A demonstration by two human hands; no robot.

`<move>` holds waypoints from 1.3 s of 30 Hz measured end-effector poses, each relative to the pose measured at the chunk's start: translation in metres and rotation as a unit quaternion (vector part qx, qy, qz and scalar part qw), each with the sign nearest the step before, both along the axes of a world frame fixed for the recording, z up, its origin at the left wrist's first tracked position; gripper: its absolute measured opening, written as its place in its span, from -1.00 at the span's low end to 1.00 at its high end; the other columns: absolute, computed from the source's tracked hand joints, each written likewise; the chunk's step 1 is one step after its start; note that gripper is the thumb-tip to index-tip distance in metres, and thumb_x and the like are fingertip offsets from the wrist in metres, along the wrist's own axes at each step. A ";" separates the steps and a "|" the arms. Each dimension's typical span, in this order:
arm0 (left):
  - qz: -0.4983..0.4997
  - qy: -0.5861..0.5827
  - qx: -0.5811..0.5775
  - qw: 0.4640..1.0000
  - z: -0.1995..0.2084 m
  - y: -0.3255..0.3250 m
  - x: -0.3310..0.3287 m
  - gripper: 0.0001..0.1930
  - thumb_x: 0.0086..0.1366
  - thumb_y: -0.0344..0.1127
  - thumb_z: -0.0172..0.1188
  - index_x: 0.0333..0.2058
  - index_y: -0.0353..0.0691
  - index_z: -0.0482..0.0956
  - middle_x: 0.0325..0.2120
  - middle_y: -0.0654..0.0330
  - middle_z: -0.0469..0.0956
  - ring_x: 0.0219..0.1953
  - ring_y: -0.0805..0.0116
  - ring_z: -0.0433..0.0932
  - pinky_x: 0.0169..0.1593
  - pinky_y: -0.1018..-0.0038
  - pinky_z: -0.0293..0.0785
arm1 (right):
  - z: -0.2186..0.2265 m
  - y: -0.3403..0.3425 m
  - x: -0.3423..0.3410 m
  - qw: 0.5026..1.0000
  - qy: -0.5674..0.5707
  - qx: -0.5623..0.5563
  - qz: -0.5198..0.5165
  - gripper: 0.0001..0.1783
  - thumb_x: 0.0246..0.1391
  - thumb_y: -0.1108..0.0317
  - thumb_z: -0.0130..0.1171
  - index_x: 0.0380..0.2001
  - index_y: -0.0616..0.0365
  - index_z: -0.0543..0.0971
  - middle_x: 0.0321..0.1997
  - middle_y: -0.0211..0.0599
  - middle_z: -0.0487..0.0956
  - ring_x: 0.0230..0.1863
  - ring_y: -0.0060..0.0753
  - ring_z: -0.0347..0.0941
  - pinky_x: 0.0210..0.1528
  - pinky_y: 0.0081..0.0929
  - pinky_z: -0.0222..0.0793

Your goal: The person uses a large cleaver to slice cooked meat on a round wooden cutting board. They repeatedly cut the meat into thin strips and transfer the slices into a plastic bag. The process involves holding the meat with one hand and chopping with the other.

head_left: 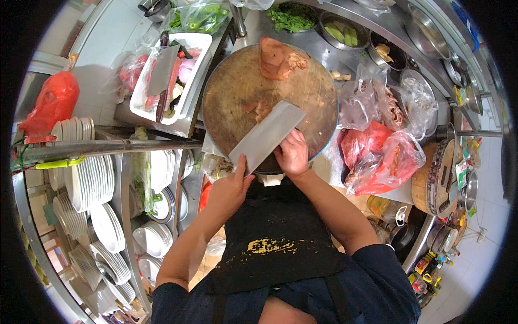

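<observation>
A broad cleaver (pixel 268 136) lies slanted over the near part of a round wooden chopping block (pixel 226 81). My right hand (pixel 293 155) is closed at the blade's right end, the handle hidden in it. At the lower left end, my left hand (pixel 233 186) grips the blade, its index finger along the metal; its other fingers are partly hidden. Small cut pieces of meat (pixel 261 110) lie against the blade's far side. Toward the back of the block rests a larger pinkish-brown piece of meat (pixel 278 58).
Left of the block, a white tub (pixel 202 43) holds vegetables and another cleaver (pixel 163 73). Stacked white plates (pixel 91 183) fill the shelves below. To the right are red plastic bags (pixel 380 156) and clear bags of meat (pixel 359 102). Metal bowls (pixel 343 31) with vegetables stand behind.
</observation>
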State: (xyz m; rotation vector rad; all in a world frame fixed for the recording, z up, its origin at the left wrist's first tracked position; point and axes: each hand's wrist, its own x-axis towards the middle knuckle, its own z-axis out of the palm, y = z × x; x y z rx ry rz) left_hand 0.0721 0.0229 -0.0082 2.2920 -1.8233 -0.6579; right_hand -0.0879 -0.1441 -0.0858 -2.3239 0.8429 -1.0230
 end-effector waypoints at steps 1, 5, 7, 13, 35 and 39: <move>0.017 0.024 0.011 1.000 -0.003 -0.015 -0.002 -0.35 0.52 0.01 0.08 0.42 -0.18 0.19 -0.42 -0.20 0.67 -0.39 -0.26 0.66 -0.32 -0.06 0.56 | 0.001 -0.001 0.001 1.000 0.003 0.000 -0.002 -0.67 -0.24 0.56 0.40 -0.27 0.17 0.70 -0.13 -0.16 0.66 0.01 0.05 0.54 0.05 -0.09 0.43; 0.046 0.071 0.027 0.996 0.007 -0.044 0.005 -0.40 0.52 0.01 0.08 0.40 -0.10 0.26 -0.40 -0.28 0.64 -0.31 -0.36 0.64 -0.24 -0.15 0.54 | 0.008 -0.002 0.002 1.000 -0.009 -0.015 -0.008 -0.73 -0.15 0.55 0.38 -0.27 0.19 0.70 -0.12 -0.15 0.66 0.01 0.07 0.54 0.08 -0.10 0.43; 0.046 0.080 0.009 0.996 0.009 -0.038 0.017 -0.42 0.52 0.00 0.07 0.39 -0.09 0.28 -0.40 -0.30 0.64 -0.30 -0.38 0.64 -0.21 -0.14 0.53 | 0.012 -0.003 0.005 0.999 -0.029 -0.030 -0.019 -0.74 -0.14 0.55 0.36 -0.27 0.21 0.69 -0.11 -0.12 0.66 0.02 0.09 0.53 0.09 -0.10 0.44; 0.009 0.061 0.079 0.995 0.058 0.011 0.022 -0.39 0.51 -0.02 0.09 0.42 -0.08 0.22 -0.27 -0.27 0.66 -0.25 -0.35 0.65 -0.16 -0.11 0.56 | -0.006 -0.003 -0.005 1.000 -0.021 -0.005 0.000 -0.67 -0.25 0.60 0.33 -0.27 0.23 0.69 -0.13 -0.05 0.65 0.02 0.19 0.55 0.05 -0.07 0.49; -0.028 0.071 0.085 0.993 0.071 0.013 0.038 -0.41 0.49 -0.10 0.15 0.38 -0.20 0.27 -0.37 -0.26 0.66 -0.36 -0.32 0.65 -0.23 -0.09 0.58 | 0.000 -0.004 -0.007 0.999 -0.031 0.030 -0.003 -0.68 -0.16 0.62 0.33 -0.23 0.24 0.68 -0.04 0.00 0.65 0.09 0.19 0.55 0.13 -0.09 0.51; 0.000 0.076 0.098 0.992 0.048 0.004 0.030 -0.41 0.50 -0.05 0.12 0.38 -0.17 0.28 -0.37 -0.22 0.67 -0.37 -0.32 0.65 -0.25 -0.11 0.56 | -0.006 -0.002 -0.006 0.999 -0.036 0.038 0.005 -0.64 -0.18 0.62 0.31 -0.20 0.27 0.68 -0.02 0.00 0.64 0.10 0.21 0.54 0.15 -0.09 0.51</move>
